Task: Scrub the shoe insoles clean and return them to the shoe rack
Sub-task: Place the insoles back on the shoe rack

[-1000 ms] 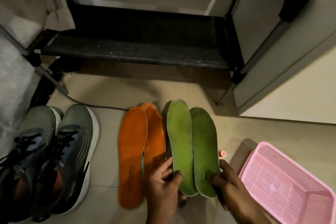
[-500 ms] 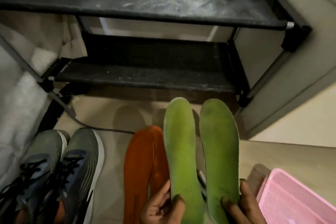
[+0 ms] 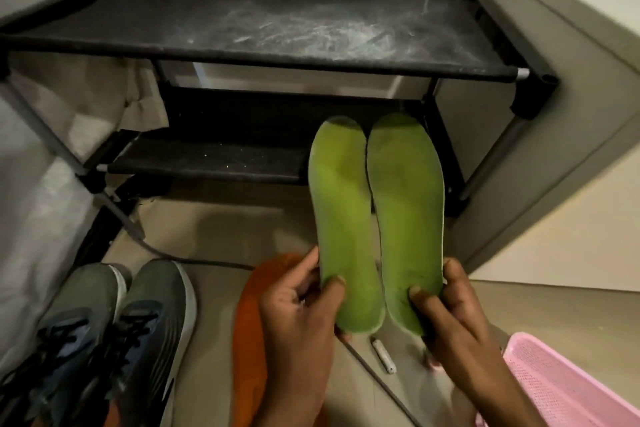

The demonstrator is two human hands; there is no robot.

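Both hands (image 3: 374,315) grip the green insoles (image 3: 374,218) by the heels, shoe rack (image 3: 277,55) bare; orange insoles (image 3: 249,322) wait on the floor.

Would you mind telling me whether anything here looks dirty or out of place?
The shoe rack's top shelf is streaked with pale dust. A small white cylinder lies loose on the floor below the green insoles.

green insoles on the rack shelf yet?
No: the left hand and right hand each hold one of the green insoles by the heel end, raised in front of the shoe rack, not lying on a shelf.
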